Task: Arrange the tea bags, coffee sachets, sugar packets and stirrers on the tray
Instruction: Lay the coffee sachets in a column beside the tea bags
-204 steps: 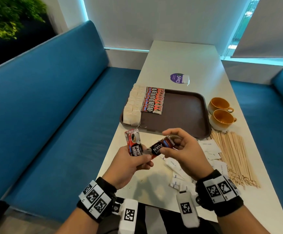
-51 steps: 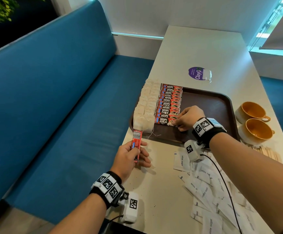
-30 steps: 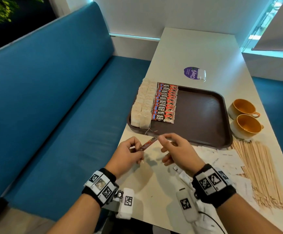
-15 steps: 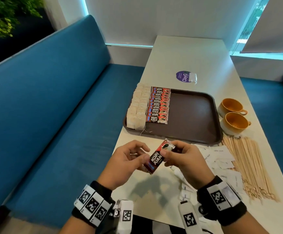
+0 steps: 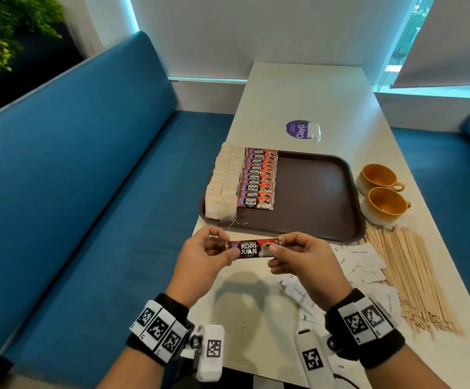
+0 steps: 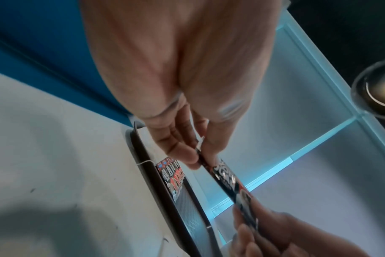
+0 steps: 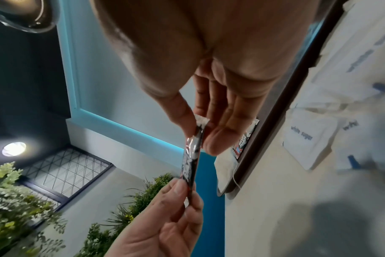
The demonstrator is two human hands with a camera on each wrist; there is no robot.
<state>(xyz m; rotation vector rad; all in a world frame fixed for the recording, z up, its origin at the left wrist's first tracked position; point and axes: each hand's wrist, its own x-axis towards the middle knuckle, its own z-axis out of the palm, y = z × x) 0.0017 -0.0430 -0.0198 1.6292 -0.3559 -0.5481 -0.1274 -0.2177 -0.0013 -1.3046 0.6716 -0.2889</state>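
Both bare forearms wear black wristbands [image 5: 368, 329] with white square-code tags; a white tagged camera block [image 5: 210, 352] hangs under each wrist.

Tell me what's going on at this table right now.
A person is laying out drink supplies on a brown tray. Both hands hold one coffee sachet level above the table, the left hand pinching one end and the right hand the other. On the tray, a row of tea bags lies along the left edge with a row of coffee sachets beside it. The sugar packets and wooden stirrers lie on the table, not yet on the tray.
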